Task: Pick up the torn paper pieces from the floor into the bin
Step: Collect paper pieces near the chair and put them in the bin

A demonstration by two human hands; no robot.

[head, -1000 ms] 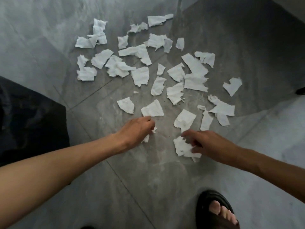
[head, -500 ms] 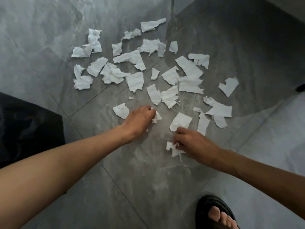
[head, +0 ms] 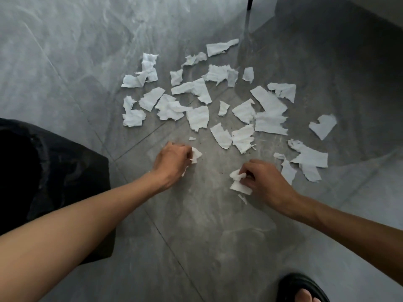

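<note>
Left hand (head: pixel 172 161) and right hand (head: pixel 265 182), each pinched on crumpled paper scraps (head: pixel 238 182); loosely bunched pieces may slip free en route to the black bin (head: pixel 72 171).

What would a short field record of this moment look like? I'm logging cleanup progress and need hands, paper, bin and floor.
left hand: closed on a crumpled paper piece
right hand: closed on bunched paper scraps
loose torn paper pieces: many, scattered on the floor beyond both hands
bin: black, lined with a bag, at the person's left; no paper visible inside
floor: grey tiles, bare just in front of the hands
sandalled foot: bottom right
</note>
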